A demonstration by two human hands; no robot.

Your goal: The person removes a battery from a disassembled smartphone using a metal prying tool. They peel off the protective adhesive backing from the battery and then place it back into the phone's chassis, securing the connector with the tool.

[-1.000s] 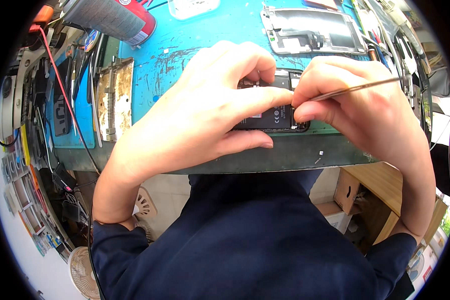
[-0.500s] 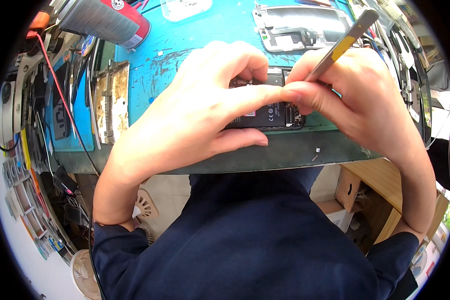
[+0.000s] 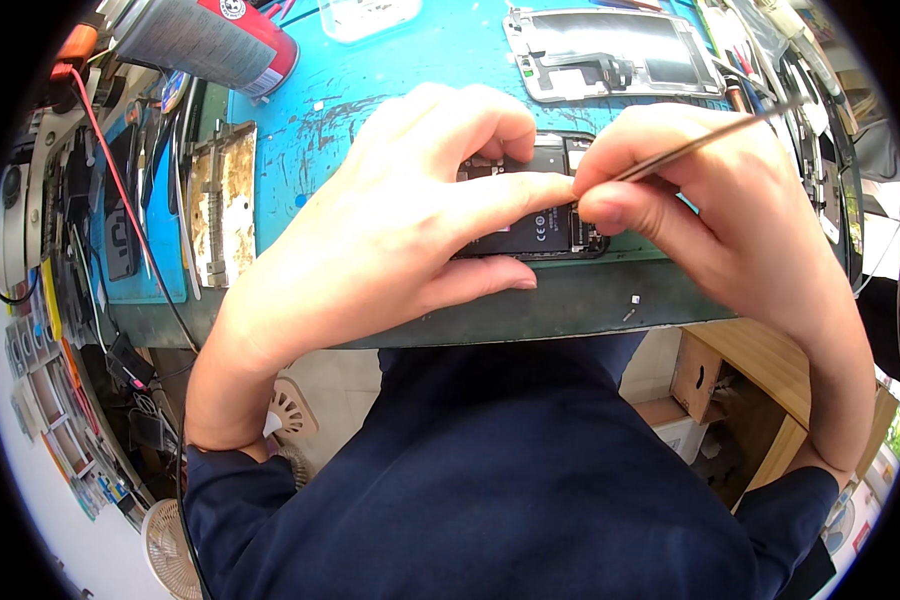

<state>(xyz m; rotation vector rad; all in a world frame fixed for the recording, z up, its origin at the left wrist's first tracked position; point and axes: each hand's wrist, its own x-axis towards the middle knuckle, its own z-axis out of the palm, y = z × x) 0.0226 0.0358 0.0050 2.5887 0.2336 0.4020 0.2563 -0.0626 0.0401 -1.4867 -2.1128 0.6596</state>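
Note:
An opened smartphone (image 3: 545,228) with its black battery and inner parts exposed lies near the front of the bench. My left hand (image 3: 410,205) arches over it, thumb along the near edge, index finger stretched to the phone's right end and the other fingers curled at the far edge. Slim metal tweezers (image 3: 715,142) are pinched between the thumb and fingers of my right hand (image 3: 720,200). Their tips point down at the right end of the phone, by my left index fingertip, and are mostly hidden by my fingers.
Beyond the phone a detached phone screen (image 3: 610,50) lies on the blue mat (image 3: 410,65). A stained metal plate (image 3: 225,210) and a grey-and-red can (image 3: 215,40) are at the left. A red cable (image 3: 120,170) runs past tools there. More phone parts line the right edge.
The tweezers have turned edge-on and tilted lower, their back end swinging to the right and down. My right hand has shifted slightly; my left hand stays where it was.

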